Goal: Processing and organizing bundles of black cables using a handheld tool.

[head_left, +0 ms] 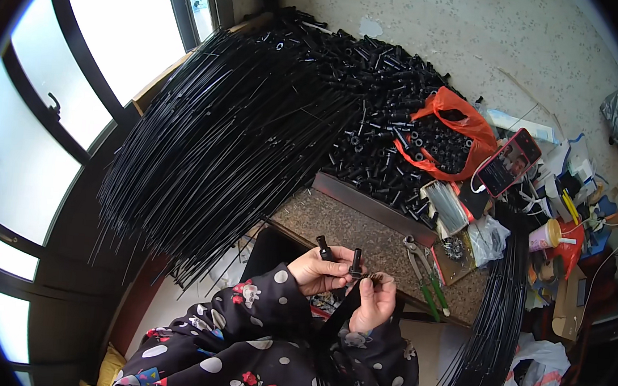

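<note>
My left hand [311, 271] is closed around a short black tubular piece [324, 248] whose end sticks up above the fingers. A second black tubular piece [357, 259] stands upright at its fingertips, between both hands. Close beside it, my right hand [375, 307] is closed, thumb and forefinger pinched together near the base of that piece. Some tiny brownish thing seems to be at the right fingertips, too small to name. Both hands are over the near edge of a speckled brown tabletop [307, 211].
Long thin black rods [218, 142] fan out on the left. Behind lies a heap of black tubular pieces [376, 75], with a red plastic bag [482, 130] of small black rings. Green-handled pliers [426, 278], a phone [511, 163], a cup [544, 235] and another rod bundle [491, 316] are at the right.
</note>
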Tool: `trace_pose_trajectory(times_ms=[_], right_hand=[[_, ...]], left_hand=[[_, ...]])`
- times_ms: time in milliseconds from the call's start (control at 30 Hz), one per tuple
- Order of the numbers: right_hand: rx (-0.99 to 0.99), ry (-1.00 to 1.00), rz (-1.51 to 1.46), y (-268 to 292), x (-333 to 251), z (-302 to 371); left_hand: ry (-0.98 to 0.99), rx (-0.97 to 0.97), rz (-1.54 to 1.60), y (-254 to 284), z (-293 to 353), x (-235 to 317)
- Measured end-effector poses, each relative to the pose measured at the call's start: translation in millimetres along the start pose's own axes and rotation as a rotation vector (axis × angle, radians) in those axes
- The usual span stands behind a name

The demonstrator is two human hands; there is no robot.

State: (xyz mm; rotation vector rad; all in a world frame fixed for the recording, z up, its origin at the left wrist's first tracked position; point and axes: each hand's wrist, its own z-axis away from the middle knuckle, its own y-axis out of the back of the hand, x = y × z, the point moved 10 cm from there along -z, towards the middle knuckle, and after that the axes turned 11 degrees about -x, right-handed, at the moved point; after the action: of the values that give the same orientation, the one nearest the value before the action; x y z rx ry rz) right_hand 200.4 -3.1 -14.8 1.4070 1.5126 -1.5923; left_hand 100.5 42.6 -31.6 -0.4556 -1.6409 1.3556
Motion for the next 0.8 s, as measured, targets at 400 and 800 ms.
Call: trace_pose_trajectory(times_ms=[400, 800], right_hand=[[-0.080, -0.070, -0.058, -5, 6, -2], [-0.077, -0.058, -0.064, -2, 13, -2]], left_hand=[[-0.035, -0.032, -0.135, 5, 0, 5], [-0.067, -0.066, -0.141, 3, -2, 6]])
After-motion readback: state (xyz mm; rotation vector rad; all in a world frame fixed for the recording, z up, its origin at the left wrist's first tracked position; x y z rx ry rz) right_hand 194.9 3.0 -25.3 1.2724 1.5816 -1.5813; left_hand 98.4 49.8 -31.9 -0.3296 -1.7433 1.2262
